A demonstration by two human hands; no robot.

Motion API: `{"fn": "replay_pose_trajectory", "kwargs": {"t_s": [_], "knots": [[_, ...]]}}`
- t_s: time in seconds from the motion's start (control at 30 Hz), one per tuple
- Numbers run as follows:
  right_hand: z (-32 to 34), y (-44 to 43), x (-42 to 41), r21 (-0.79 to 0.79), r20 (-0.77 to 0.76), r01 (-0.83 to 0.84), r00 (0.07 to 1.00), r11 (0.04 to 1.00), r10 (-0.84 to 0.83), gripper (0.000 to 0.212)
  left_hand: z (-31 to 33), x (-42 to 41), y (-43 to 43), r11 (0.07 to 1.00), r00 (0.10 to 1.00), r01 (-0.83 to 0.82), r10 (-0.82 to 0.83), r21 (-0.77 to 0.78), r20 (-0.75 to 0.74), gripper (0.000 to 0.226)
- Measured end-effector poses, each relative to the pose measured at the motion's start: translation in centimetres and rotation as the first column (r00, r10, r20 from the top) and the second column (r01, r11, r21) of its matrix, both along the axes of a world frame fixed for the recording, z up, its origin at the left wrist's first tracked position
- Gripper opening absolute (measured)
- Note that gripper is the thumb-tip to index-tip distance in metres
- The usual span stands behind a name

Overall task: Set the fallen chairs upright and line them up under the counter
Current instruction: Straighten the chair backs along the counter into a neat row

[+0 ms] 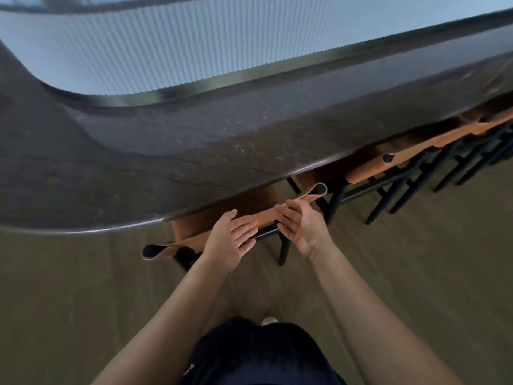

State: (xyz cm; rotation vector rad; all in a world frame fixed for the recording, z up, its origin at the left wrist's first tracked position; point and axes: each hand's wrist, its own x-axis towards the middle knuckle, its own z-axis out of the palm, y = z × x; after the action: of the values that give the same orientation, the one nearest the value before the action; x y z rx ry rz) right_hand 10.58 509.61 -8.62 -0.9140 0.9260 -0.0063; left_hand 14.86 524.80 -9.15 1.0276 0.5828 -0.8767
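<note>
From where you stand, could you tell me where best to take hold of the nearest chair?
Probably its tan backrest, from above on your side, gripped near each post: the chair stands upright, back towards you, seat under the counter.

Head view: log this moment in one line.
nearest chair: upright, partly under counter | left hand: flat on its back | right hand: fingers touch its back | other chairs: tucked under counter

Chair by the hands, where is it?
Head view, centre: the chair sits under the counter, left of the other chairs; left hand and right hand touch its back.
</note>
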Motion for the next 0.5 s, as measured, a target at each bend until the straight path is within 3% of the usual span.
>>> {"fn": "replay_pose_trajectory", "kwargs": {"t_s": [0.27,0.5], "knots": [[-2.6,-0.9,0.2,0.059,-0.036,-0.107,0.993,0.993,0.109,0.021,-3.1,-2.4,2.6,0.975,0.975,-0.217,0.218,0.049,-0.039,0.044],[-3.4,-1.7,2.4,0.108,-0.138,-0.094,0.984,0.990,0.109,0.022,-4.1,0.4,4.3,0.890,0.886,-0.435,0.450,0.135,-0.113,0.049]]}}
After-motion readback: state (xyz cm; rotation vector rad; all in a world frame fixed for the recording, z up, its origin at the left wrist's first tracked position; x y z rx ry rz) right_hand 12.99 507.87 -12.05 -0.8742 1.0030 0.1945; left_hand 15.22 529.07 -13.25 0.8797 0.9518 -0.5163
